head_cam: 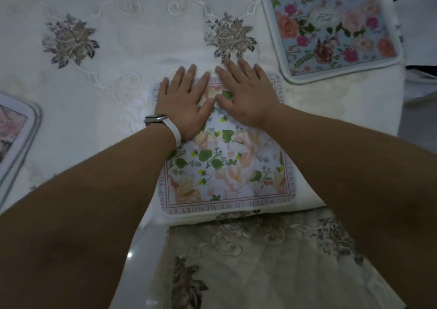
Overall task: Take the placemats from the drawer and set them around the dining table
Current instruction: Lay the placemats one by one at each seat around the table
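A floral placemat (227,167) with pale roses, green leaves and a lettered pink border lies flat at the near edge of the dining table (132,48). My left hand (183,103), with a watch on its wrist, and my right hand (246,93) rest palm down side by side on the mat's far half, fingers spread, holding nothing. A second placemat (331,25), blue with bright red and pink flowers, lies at the far right. At the left edge a third placemat (14,138) shows only in part.
A white embroidered tablecloth covers the table and hangs over the near edge (248,249), with grey-brown flower motifs (71,39). Shiny pale floor (142,249) shows below. Something white with a dark line (418,25) stands past the table's right edge.
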A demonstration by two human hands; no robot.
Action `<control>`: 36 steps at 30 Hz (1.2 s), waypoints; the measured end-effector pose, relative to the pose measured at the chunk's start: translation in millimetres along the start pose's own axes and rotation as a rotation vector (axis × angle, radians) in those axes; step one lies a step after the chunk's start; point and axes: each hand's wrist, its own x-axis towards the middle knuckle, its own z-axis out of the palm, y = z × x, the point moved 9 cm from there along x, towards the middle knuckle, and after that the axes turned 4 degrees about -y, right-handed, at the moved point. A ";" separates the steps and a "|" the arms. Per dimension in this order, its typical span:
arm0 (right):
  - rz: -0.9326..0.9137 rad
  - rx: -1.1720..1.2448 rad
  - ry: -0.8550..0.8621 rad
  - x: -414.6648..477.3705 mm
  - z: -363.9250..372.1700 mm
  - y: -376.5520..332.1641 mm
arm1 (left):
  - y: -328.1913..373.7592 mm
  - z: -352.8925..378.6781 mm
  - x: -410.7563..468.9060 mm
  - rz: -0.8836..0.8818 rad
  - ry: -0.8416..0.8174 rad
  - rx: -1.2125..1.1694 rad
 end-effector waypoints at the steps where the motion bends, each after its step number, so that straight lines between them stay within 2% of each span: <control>1: 0.001 0.004 -0.001 0.7 -1.2 0.9 | -0.3 -0.6 -0.6 -0.011 0.001 -0.004; 10: 0.159 0.036 0.026 -19.9 2.3 28.6 | -30.0 -5.4 -25.8 -0.171 0.013 -0.042; 19: 0.178 0.044 0.016 -86.3 21.8 26.3 | -19.1 12.7 -92.0 -0.109 0.005 -0.043; 28: 0.126 -0.002 -0.063 -153.5 44.7 -9.9 | 26.4 37.0 -161.6 0.066 -0.068 0.047; 33: 0.065 -0.049 -0.092 -165.3 53.9 -41.4 | 74.1 46.5 -161.8 0.341 -0.167 0.097; 36: 0.023 -0.072 -0.090 -166.7 55.2 -52.8 | 87.9 48.2 -155.5 0.397 -0.179 0.113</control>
